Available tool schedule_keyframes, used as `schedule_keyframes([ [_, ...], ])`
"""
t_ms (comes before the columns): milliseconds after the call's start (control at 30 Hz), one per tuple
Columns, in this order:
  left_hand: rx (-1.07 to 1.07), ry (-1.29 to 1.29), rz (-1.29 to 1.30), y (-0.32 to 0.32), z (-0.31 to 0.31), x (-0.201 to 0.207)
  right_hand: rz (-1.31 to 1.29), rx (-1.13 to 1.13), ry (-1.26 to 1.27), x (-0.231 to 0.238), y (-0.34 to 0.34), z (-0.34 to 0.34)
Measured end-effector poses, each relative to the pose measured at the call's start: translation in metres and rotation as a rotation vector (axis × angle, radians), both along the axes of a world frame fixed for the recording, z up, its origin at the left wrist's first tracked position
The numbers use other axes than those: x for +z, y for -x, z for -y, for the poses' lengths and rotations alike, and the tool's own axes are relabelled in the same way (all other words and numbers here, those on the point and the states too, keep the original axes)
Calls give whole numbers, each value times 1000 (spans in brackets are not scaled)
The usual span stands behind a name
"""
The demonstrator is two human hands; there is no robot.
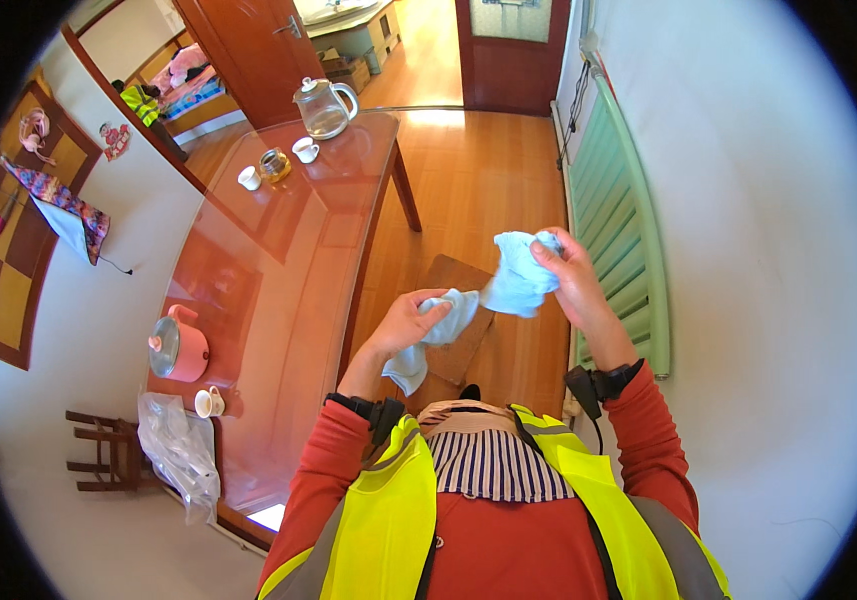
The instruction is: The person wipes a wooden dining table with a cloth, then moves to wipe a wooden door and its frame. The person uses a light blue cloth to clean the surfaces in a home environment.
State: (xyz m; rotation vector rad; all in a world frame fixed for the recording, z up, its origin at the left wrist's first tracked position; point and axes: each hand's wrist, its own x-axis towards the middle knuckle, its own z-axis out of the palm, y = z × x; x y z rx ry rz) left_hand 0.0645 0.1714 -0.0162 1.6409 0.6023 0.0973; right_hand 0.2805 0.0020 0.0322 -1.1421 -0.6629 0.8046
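My left hand (411, 325) is closed on a pale blue-grey cloth (407, 368), part of which hangs below the fingers. Higher and to the right, my right hand (573, 278) pinches a light blue cloth (517, 280) by its upper corner. The two bunches come close together between my hands; whether they are one cloth or two I cannot tell. Both hands are in the air in front of my body, over the floor beside the table (284, 340). Beneath the cloth shows a brown wooden board or stool top (469, 350), partly hidden.
On the table stand a glass kettle (327, 110), white cups, a small glass pot (275, 165), a pink electric pot (179, 345) and a mug (210, 402). A clear plastic bag (179, 450) hangs at its near left corner. A green radiator (624, 230) lines the right wall.
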Motion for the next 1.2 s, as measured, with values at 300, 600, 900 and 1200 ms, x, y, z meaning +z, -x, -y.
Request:
schedule_keyframes([
  [300,-131,-70,253,-25,43,25,-124,170,-27,28,13,23],
  [600,-485,291,170,-57,89,21,88,212,-22,9,14,51],
  [900,-379,58,160,-72,96,13,398,64,155,-64,4,93],
  [1200,-501,-161,32,-79,86,-11,176,173,246,-88,15,95],
])
